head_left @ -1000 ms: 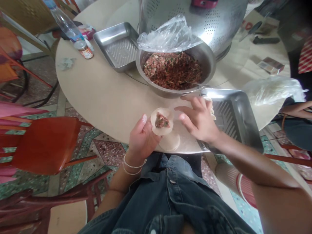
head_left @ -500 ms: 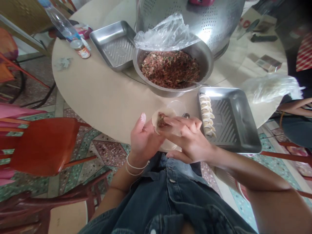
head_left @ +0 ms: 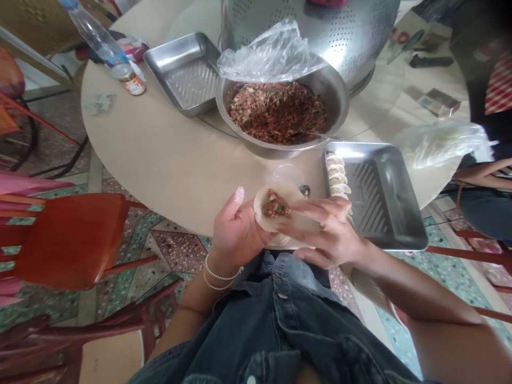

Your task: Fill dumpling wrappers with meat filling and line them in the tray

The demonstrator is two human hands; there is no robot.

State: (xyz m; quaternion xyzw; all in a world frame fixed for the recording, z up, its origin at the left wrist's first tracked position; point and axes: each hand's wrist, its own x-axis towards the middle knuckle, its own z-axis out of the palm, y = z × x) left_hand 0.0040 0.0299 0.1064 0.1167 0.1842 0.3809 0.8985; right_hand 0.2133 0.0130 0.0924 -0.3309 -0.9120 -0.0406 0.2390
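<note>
On my left hand (head_left: 236, 229) lies a round, pale dumpling wrapper (head_left: 262, 216), supported by the palm and fingers, with the thumb sticking up and floury at its tip. A mound of meat filling (head_left: 276, 204) with green bits sits on the wrapper. My right hand (head_left: 330, 229) is at the wrapper's right edge with its fingers stretched out and apart; whether the fingertips touch the dough I cannot tell. Beyond, a steel bowl (head_left: 343, 101) contains minced filling (head_left: 280, 114) and a utensil. A metal tray (head_left: 384, 197) on the right has a row of folded dumplings (head_left: 338, 173), partly hidden by my right hand.
Clear plastic (head_left: 272, 56) drapes over the bowl's back rim, before a large perforated steel vessel (head_left: 344, 32). Another metal tray (head_left: 190, 80), a jar (head_left: 132, 82) and a plastic bottle (head_left: 96, 40) stand left. A plastic bag (head_left: 448, 144) lies right, near another person's arm (head_left: 486, 173).
My right hand has moved right, off the filling, and its fingers have spread. More of the filling and wrapper shows. My left hand stays almost in place.
</note>
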